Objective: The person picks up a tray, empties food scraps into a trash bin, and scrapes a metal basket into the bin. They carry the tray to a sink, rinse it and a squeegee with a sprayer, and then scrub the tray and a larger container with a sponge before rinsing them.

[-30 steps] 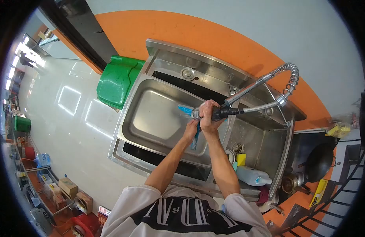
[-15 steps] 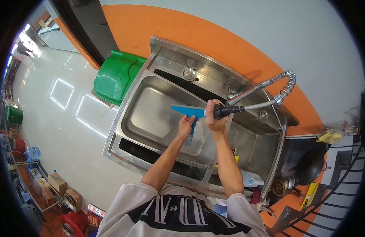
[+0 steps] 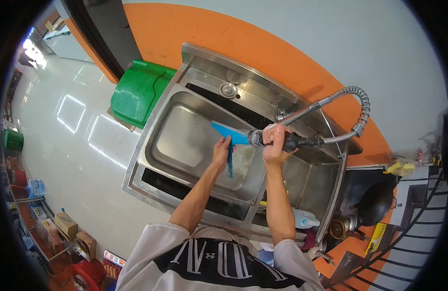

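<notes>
My left hand pinches a blue T-shaped tool, which looks like a small squeegee, over a large steel pan. The tool's wide part points up and left, and a narrow strip hangs down past my fingers. My right hand is wrapped round the black grip of a spray faucet. The faucet's nozzle end faces left, right at the blue tool. The pan sits across the left part of the steel sink, with dark gaps along two sides.
A coiled spring hose arches at the right. Beside the right basin's front corner stands a pale bottle. A green bin is left of the sink. A black wok lies at the far right.
My right hand and the spray faucet have shifted right, and the nozzle end now shows beside the blue tool. My left hand has moved slightly left with the tool.
</notes>
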Demonstrator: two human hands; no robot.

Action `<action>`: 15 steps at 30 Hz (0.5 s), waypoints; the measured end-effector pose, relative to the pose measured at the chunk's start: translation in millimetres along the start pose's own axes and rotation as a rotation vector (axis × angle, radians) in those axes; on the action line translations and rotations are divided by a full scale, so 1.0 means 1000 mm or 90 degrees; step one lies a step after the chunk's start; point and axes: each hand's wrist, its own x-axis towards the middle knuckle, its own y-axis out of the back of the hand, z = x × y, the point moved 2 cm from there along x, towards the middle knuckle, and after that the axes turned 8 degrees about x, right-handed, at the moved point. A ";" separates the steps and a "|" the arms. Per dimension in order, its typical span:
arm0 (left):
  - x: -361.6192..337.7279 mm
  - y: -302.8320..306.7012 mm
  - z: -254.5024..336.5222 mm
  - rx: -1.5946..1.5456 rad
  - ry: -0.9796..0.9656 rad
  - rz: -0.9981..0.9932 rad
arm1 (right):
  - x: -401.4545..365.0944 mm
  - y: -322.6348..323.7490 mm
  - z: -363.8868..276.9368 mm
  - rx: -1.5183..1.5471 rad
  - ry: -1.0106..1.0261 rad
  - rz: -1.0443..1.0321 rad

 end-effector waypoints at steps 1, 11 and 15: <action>0.004 0.003 0.000 -0.001 0.000 0.002 | -0.001 -0.004 -0.006 0.001 -0.002 -0.001; -0.007 -0.006 0.022 -0.183 0.232 -0.145 | -0.001 -0.025 -0.004 0.116 0.038 -0.062; -0.008 -0.008 0.024 -0.137 0.227 -0.150 | -0.005 -0.018 0.007 -0.141 -0.024 -0.065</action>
